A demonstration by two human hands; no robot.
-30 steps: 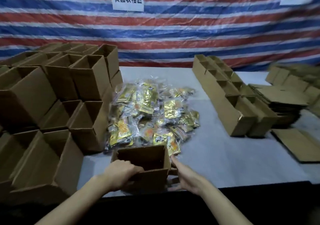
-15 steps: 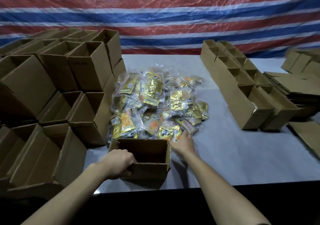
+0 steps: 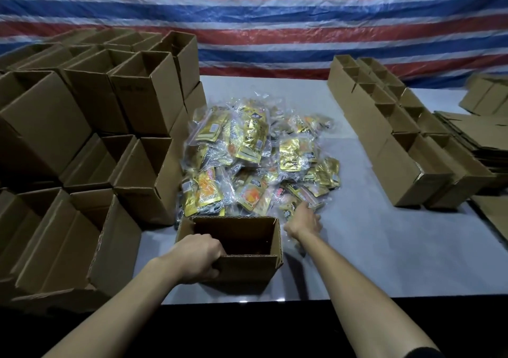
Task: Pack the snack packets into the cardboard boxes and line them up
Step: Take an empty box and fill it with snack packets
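An open cardboard box (image 3: 248, 268) stands near the table's front edge, its inside dark and seemingly empty. My left hand (image 3: 199, 257) grips its near-left rim, fingers curled over the wall. Just behind the box lies a heap of snack packets (image 3: 258, 148), gold and orange in clear wrap. My right hand (image 3: 302, 221) reaches past the box's right side, fingers stretched onto the packets at the heap's near edge; whether it holds one is not visible.
Stacked open boxes (image 3: 82, 137) fill the left side, touching the heap. Two rows of open boxes (image 3: 412, 170) line up on the right, with flattened cardboard (image 3: 481, 134) beyond them. The grey table (image 3: 371, 247) ends at a dark front edge. A striped tarp (image 3: 275, 13) hangs behind.
My right hand left the box's right side and moved forward onto the near packets. The left hand stayed on the box rim. The camera tilted down and closer.
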